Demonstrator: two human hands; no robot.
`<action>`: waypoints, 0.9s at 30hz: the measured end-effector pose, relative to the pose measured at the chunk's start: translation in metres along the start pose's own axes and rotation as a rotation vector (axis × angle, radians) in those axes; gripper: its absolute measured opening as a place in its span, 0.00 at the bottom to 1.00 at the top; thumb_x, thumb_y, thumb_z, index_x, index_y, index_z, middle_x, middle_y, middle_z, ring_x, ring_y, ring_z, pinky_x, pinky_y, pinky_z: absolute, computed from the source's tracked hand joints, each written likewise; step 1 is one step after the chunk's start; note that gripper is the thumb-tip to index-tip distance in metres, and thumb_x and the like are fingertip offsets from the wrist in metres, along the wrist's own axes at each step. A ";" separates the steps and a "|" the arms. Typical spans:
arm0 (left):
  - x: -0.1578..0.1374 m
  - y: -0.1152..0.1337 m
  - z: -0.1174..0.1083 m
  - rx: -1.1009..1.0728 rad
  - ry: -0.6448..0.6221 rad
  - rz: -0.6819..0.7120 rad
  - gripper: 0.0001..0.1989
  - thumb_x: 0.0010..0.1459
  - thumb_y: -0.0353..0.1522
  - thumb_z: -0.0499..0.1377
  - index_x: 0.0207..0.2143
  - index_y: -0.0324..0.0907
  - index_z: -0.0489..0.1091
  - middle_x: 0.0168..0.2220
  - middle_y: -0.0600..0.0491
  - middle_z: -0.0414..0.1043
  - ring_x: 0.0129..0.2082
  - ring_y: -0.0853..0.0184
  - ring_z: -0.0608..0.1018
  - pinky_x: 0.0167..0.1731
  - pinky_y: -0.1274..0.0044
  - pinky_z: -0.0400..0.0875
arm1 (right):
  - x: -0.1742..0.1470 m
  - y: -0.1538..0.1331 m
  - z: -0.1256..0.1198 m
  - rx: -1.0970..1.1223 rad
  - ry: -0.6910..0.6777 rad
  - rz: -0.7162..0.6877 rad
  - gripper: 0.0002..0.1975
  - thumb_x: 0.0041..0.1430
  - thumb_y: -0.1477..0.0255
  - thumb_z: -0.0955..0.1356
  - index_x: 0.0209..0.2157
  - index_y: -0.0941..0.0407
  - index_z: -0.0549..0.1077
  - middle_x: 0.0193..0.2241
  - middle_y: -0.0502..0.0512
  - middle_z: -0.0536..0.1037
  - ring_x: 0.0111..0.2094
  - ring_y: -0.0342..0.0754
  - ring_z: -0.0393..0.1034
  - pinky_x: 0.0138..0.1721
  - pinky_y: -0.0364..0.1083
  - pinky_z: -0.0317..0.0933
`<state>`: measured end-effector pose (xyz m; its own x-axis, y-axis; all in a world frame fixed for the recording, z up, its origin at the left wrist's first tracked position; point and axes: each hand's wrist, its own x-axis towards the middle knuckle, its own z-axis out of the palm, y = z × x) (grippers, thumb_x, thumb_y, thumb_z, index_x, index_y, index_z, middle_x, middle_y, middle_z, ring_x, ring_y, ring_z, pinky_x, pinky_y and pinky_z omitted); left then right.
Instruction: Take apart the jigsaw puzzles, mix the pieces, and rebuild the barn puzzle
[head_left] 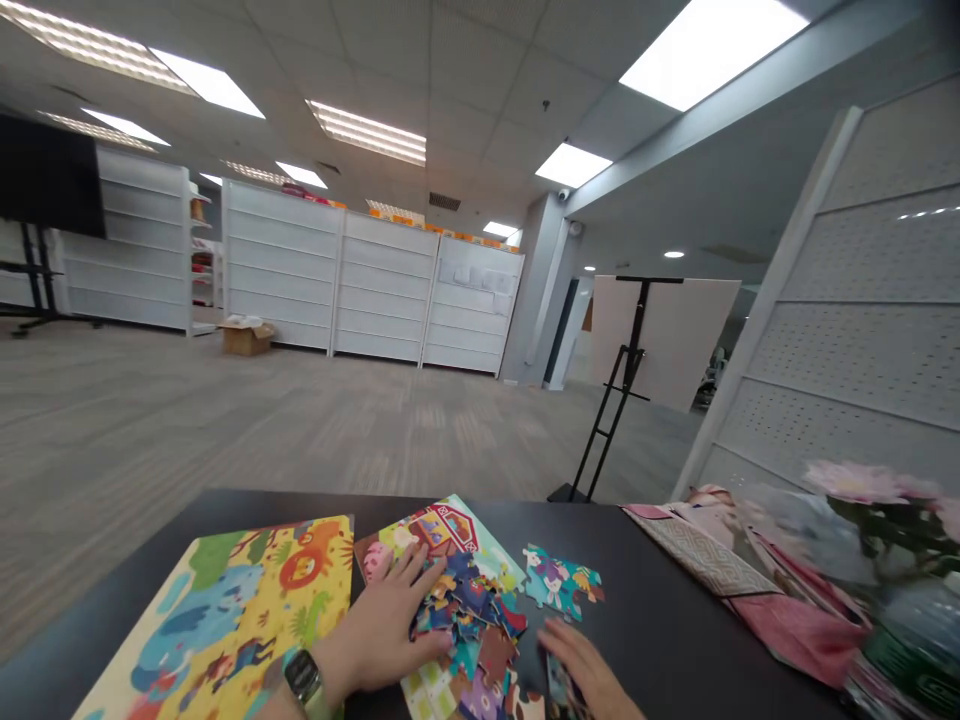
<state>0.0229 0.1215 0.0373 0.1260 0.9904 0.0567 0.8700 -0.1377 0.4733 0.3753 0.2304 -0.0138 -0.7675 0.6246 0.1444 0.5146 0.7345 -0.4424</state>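
My left hand (390,622) lies with its fingers spread on a puzzle board (495,553) showing a red barn and a pink pig. Its thumb touches a heap of loose jigsaw pieces (469,625) in many colours. Low in the view, my right hand (583,665) curves around a few jigsaw pieces (559,690) to the right of the heap; its thumb is hidden. Just beyond it lies a joined section of jigsaw (559,582) with animals on teal. Left of my left hand is a yellow picture board (262,600) with an elephant and a lion.
Everything rests on a black table (645,620). At its right are a pink patterned bag (795,610), a plastic bottle (915,640) and pink flowers (862,485). A black easel (619,390) stands behind the table, and white shelving (382,290) lines the far side.
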 end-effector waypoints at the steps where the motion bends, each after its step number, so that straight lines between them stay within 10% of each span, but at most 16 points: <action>1: 0.000 0.002 0.003 0.014 -0.016 0.013 0.45 0.60 0.60 0.54 0.71 0.50 0.48 0.73 0.45 0.43 0.72 0.45 0.47 0.68 0.49 0.41 | 0.016 -0.004 0.003 -0.014 -0.085 0.013 0.36 0.57 0.51 0.71 0.65 0.46 0.66 0.66 0.58 0.65 0.67 0.66 0.57 0.65 0.62 0.55; 4: 0.008 0.011 0.011 0.042 -0.108 0.064 0.48 0.57 0.63 0.52 0.71 0.47 0.50 0.72 0.42 0.44 0.71 0.43 0.48 0.68 0.49 0.43 | 0.052 -0.009 0.001 -0.035 -0.198 0.045 0.38 0.62 0.48 0.65 0.69 0.46 0.55 0.70 0.54 0.54 0.71 0.63 0.45 0.69 0.64 0.43; 8: 0.018 0.015 0.013 0.042 -0.147 0.092 0.51 0.54 0.66 0.52 0.71 0.47 0.51 0.72 0.41 0.47 0.71 0.41 0.51 0.67 0.47 0.45 | 0.075 0.008 -0.029 -0.147 0.017 0.242 0.36 0.68 0.48 0.56 0.71 0.47 0.48 0.73 0.53 0.46 0.73 0.56 0.36 0.71 0.61 0.38; 17: 0.022 0.005 0.018 0.055 -0.161 0.080 0.50 0.55 0.64 0.55 0.70 0.48 0.52 0.71 0.41 0.49 0.70 0.42 0.53 0.67 0.49 0.47 | 0.098 0.016 -0.027 -0.392 0.184 0.383 0.29 0.61 0.50 0.63 0.52 0.56 0.74 0.51 0.67 0.74 0.54 0.65 0.67 0.52 0.57 0.61; 27: 0.043 -0.015 0.047 0.150 -0.178 0.008 0.36 0.61 0.35 0.58 0.70 0.54 0.53 0.71 0.48 0.51 0.70 0.47 0.55 0.67 0.52 0.51 | 0.114 0.022 -0.026 -0.219 0.344 0.394 0.16 0.59 0.54 0.66 0.32 0.51 0.64 0.24 0.50 0.74 0.29 0.53 0.72 0.31 0.45 0.54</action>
<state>0.0378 0.1658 -0.0092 0.2041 0.9736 -0.1023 0.9281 -0.1592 0.3366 0.3094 0.3244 0.0161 -0.3513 0.8862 0.3020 0.8323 0.4433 -0.3327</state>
